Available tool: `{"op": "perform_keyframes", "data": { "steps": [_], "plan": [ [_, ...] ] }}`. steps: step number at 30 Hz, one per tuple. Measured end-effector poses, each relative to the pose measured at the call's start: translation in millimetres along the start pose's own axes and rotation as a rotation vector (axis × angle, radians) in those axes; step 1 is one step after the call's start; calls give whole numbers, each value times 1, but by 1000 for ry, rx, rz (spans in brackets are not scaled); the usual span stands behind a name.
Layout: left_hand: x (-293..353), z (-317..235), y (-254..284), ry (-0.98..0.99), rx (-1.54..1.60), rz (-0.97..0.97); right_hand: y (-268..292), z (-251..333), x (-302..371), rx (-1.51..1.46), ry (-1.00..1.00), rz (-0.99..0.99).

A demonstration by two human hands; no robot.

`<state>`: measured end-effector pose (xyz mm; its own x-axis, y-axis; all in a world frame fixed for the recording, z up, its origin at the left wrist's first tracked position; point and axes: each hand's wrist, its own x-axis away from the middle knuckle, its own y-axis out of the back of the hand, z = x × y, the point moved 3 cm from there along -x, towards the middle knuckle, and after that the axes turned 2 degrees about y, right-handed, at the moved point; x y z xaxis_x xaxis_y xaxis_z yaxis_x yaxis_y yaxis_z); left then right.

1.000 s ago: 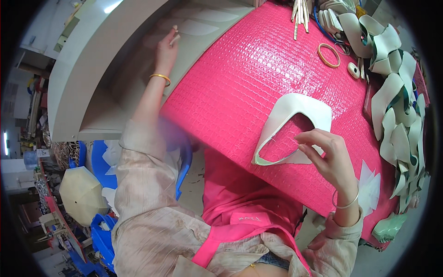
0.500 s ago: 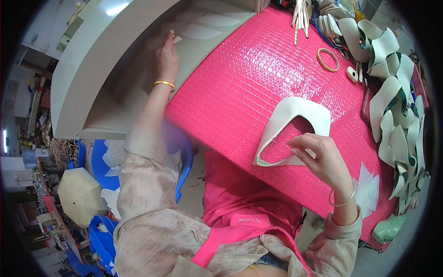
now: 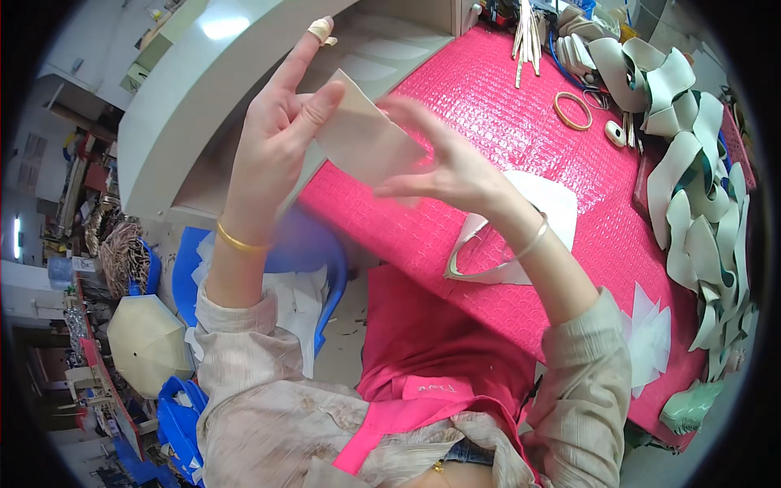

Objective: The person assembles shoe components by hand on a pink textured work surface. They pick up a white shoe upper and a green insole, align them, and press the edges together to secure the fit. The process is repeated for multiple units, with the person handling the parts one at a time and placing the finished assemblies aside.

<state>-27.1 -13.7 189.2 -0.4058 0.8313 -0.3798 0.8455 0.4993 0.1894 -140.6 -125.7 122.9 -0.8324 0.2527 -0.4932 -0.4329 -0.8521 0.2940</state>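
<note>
My left hand, its pointing finger wrapped in tape, pinches a thin off-white curved piece by its edge, over the near side of the table. At the other end of that piece is my right hand, thumb and fingers spread around its edge and slightly blurred. Whether they touch it I cannot tell. Below my right forearm a white shoe upper lies on the pink table cover, its curved opening partly hidden by the arm.
To the left stands an open-fronted cabinet with translucent pieces inside. A blue chair holds white sheets. Along the right lie piled shoe uppers, a tape roll and thin sticks. Translucent pieces lie at the near right.
My left hand has come back from the cabinet with the off-white piece. My right hand has left the shoe upper, moving up and left toward that piece and spreading its fingers.
</note>
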Motion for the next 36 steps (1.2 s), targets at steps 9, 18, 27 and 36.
{"op": "perform_keyframes", "data": {
  "steps": [9, 18, 27, 36],
  "plan": [
    [1, -21, 35, 96, 161, -295, 6, 85, 60, -884, -495, -134],
    [19, -1, -5, 201, 308, -125, 54, 79, 162, -662, -453, -399],
    [56, 18, -109, -431, -731, 666, 76, 34, 275, -1253, -387, -852],
    [52, 44, -162, -496, -507, 1129, 100, 47, 285, -714, -446, -927]
  ]
}}
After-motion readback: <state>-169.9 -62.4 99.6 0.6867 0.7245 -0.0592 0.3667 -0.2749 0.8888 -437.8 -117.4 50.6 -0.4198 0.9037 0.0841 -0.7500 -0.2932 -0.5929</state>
